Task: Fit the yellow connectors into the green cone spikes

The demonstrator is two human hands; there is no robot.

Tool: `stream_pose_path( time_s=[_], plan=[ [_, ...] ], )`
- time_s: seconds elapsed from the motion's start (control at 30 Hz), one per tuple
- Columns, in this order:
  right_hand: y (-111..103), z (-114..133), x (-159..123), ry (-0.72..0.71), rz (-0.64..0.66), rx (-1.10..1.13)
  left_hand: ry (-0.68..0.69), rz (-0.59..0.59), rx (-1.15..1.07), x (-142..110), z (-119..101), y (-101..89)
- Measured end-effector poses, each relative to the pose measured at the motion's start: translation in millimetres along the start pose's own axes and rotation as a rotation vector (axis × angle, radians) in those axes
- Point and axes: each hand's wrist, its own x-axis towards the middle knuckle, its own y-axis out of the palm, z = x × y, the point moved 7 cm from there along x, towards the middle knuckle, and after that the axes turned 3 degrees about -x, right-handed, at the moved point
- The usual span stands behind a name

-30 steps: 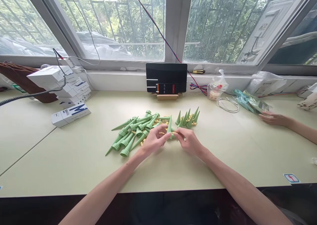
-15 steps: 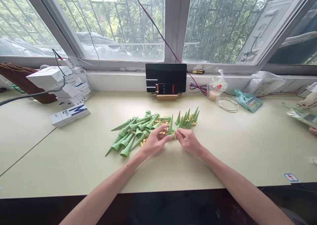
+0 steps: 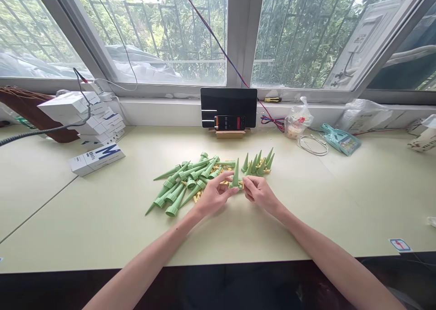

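My left hand [image 3: 216, 194] grips a green plastic plant watering spike [image 3: 236, 173], which stands point up, around its base. My right hand [image 3: 259, 192] is close to the spike's right side, with thumb and forefinger pinched on a small yellow valve [image 3: 243, 186] that is mostly covered by the fingertips. Left of my hands lies a loose heap of green spikes [image 3: 175, 192], with yellow valves [image 3: 198, 196] among them. Behind my right hand several spikes [image 3: 260, 167] stand upright in a cluster, yellow pieces showing at their sides.
A phone [image 3: 230, 122] showing a timer leans against a black screen [image 3: 229, 102] at the back. White boxes [image 3: 98, 159] are at the left. Along the windowsill side lie a plastic bag [image 3: 298, 119], a coiled white cable [image 3: 312, 145] and a teal packet [image 3: 340, 139].
My right hand has drawn slightly right from the spike, and more yellow shows at its fingertips. At the far right, another person's hand and a clear packet have left the view.
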Motion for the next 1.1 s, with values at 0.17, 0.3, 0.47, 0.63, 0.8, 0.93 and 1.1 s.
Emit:
stream_pose_path(
  time_s=[0.17, 0.3, 0.47, 0.63, 0.8, 0.93, 1.1],
  plan=[
    [-1.8, -2.2, 1.8, 0.016, -0.010, 0.043, 0.025, -0.015, 0.062, -0.3, -3.9, -0.2],
    [-2.0, -2.9, 2.9, 0.015, -0.019, 0.057, 0.043, -0.030, 0.140, -1.0, -6.0, -1.1],
    [-3.9, 1.1, 2.1, -0.039, -0.068, -0.030, -0.007, -0.071, 0.104, -1.4, -4.0, -4.2],
    [-5.9, 7.1, -1.4, -0.123, -0.117, -0.167, -0.085, -0.107, -0.001, -0.1, -5.0, -7.4],
    [-6.7, 13.1, -3.2, -0.198, -0.129, -0.313, -0.141, -0.131, -0.111, 0.3, -8.7, -7.6],
    [-7.0, 13.4, -3.1, -0.220, -0.142, -0.359, -0.133, -0.131, -0.080, -0.4, -11.8, -7.7],
    [-6.0, 11.4, -3.5, -0.237, -0.143, -0.370, -0.059, -0.106, 0.019, -0.6, -12.9, -8.4]
  ],
)
